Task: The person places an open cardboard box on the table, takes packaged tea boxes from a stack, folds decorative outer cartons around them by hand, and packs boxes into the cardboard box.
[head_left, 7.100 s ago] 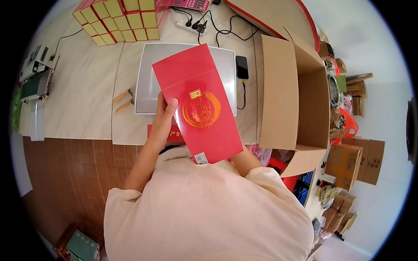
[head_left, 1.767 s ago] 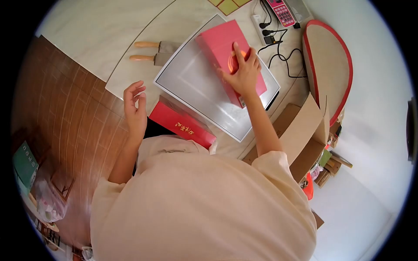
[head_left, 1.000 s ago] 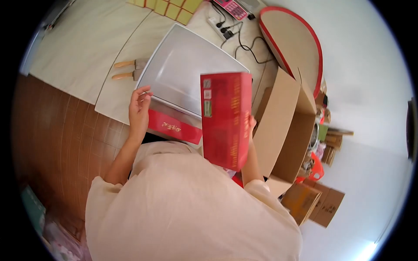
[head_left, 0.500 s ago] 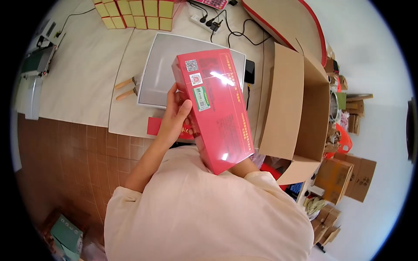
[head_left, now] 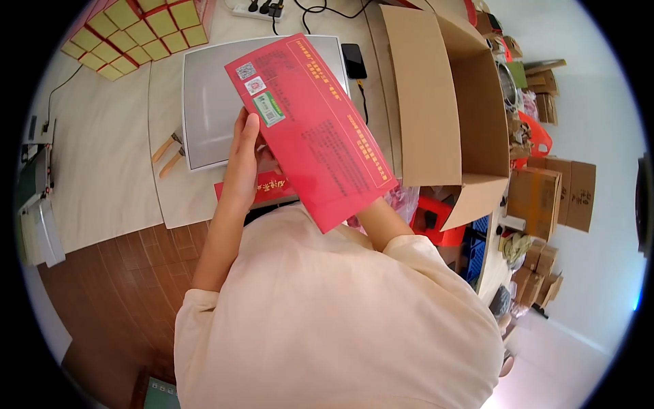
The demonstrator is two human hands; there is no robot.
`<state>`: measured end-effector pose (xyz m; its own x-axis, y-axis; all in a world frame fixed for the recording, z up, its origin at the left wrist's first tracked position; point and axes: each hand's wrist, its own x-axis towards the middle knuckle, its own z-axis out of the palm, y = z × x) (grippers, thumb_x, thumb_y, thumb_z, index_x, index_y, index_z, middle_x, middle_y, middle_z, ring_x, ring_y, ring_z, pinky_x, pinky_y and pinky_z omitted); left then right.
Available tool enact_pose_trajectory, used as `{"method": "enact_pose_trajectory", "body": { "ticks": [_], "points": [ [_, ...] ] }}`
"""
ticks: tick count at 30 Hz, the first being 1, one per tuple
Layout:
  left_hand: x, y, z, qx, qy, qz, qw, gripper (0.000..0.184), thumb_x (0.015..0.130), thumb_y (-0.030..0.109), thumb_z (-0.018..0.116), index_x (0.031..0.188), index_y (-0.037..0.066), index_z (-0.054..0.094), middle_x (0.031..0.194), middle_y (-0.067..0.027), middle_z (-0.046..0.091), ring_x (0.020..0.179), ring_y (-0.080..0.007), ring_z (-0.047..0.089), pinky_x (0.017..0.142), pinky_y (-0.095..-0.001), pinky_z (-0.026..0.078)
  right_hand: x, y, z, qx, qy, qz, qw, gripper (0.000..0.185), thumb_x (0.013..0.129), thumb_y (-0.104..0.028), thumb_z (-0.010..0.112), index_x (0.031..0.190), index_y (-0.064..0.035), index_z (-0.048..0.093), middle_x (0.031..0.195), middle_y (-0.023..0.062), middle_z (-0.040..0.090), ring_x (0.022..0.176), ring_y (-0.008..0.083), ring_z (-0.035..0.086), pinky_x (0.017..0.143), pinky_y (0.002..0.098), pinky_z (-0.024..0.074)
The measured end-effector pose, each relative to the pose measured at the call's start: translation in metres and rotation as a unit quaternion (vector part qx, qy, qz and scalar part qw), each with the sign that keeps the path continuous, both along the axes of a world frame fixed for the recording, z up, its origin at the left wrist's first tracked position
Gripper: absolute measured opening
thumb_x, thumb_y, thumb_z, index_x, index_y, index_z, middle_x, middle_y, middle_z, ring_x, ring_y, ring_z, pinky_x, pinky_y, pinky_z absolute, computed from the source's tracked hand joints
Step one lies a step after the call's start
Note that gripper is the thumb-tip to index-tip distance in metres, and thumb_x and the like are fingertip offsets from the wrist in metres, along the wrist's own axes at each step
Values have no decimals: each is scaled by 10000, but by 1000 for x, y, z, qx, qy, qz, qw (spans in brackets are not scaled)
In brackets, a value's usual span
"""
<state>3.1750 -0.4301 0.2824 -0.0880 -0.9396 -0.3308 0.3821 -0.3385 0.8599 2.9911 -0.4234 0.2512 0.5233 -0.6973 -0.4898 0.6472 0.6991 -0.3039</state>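
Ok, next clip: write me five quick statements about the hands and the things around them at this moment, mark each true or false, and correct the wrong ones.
1. The left hand holds the raised red box at its left edge. True.
2. The black phone lies on top of the grey panel. False: it lies on the table, to the panel's right.
3. A green sticker shows on the raised red box's camera-facing side. True.
4. The large cardboard carton is closed. False: it is open, its inside in view.
5. The right hand is in full view. False: the raised red box hides it; only the right forearm shows.
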Motion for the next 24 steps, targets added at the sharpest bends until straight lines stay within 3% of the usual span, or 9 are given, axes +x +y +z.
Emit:
{"method": "enact_pose_trajectory", "body": {
  "ticks": [2, 6, 8, 11, 16, 18, 19, 22, 24],
  "points": [
    [-1, -1, 3, 69, 41, 3, 997, 520, 930, 507, 441, 1260, 106, 468, 1055, 7, 579, 937, -90, 526, 804, -259, 413, -3, -7, 11, 10, 29, 9, 999, 617, 884, -445, 527, 1337, -41, 412, 1251, 143, 531, 1104, 213, 552, 924, 355, 467],
    [1, -9, -20, 62, 76, 14, 995, 517, 927, 480, 457, 1272, 96, 452, 1087, -4, 580, 1011, -103, 533, 812, -274, 421, -15, -20, 37, 28, 96, 26, 995, 594, 910, -438, 502, 1334, -32, 411, 1251, 140, 533, 1105, 205, 553, 925, 351, 468],
    [8, -14, -24, 44, 62, -1, 997, 771, 878, 463, 532, 1433, 52, 187, 1280, -87, 436, 1131, -183, 468, 889, -337, 425, -26, -24, 42, 16, 141, 22, 990, 582, 923, -434, 489, 1333, -28, 410, 1251, 138, 534, 1105, 202, 554, 925, 349, 469],
    [3, -21, -26, 41, 35, 25, 998, 854, 847, 414, 602, 1450, 43, 126, 1210, -79, 451, 1073, -177, 486, 860, -302, 426, -41, -16, 38, -5, 226, 14, 974, 577, 923, -408, 511, 1334, -18, 404, 1242, 130, 537, 1092, 185, 558, 920, 330, 468],
    [-25, -32, -10, -33, -33, 13, 999, 931, 813, 316, 682, 1445, -15, 84, 1033, -76, 439, 949, -160, 495, 822, -287, 435, -45, -5, 54, -77, 310, 43, 947, 594, 897, -350, 582, 1339, -4, 388, 1221, 109, 540, 1075, 147, 553, 916, 295, 457],
    [-36, -37, -2, -35, -26, -28, 999, 931, 806, 360, 682, 1463, 51, 99, 1400, -197, 318, 1269, -261, 371, 1031, -369, 329, -59, -7, 52, -95, 308, 0, 947, 611, 873, -325, 615, 1339, -4, 384, 1221, 103, 538, 1072, 141, 552, 897, 293, 464],
    [-45, -40, -5, -71, -23, -10, 997, 971, 800, 275, 709, 1447, -23, 50, 1104, -100, 436, 931, -168, 514, 763, -279, 465, -67, -8, 55, -102, 310, -18, 945, 624, 853, -311, 634, 1334, 3, 389, 1227, 106, 533, 1078, 141, 546, 903, 288, 452],
    [-72, -48, 1, -123, -14, -40, 991, 954, 807, 274, 700, 1447, -15, 54, 1195, -119, 418, 992, -185, 524, 784, -287, 474, -100, -13, 63, -177, 362, -54, 914, 649, 833, -305, 655, 1329, 18, 389, 1234, 114, 529, 1093, 153, 534, 932, 293, 425],
    [-91, -52, 0, -143, -18, -82, 986, 828, 837, 242, 663, 1452, 48, 143, 1375, -133, 338, 1152, -239, 491, 938, -336, 429, -125, -17, 75, -230, 392, -77, 888, 657, 827, -304, 661, 1327, 24, 390, 1236, 116, 529, 1107, 161, 526, 945, 296, 411]
  ]
}}
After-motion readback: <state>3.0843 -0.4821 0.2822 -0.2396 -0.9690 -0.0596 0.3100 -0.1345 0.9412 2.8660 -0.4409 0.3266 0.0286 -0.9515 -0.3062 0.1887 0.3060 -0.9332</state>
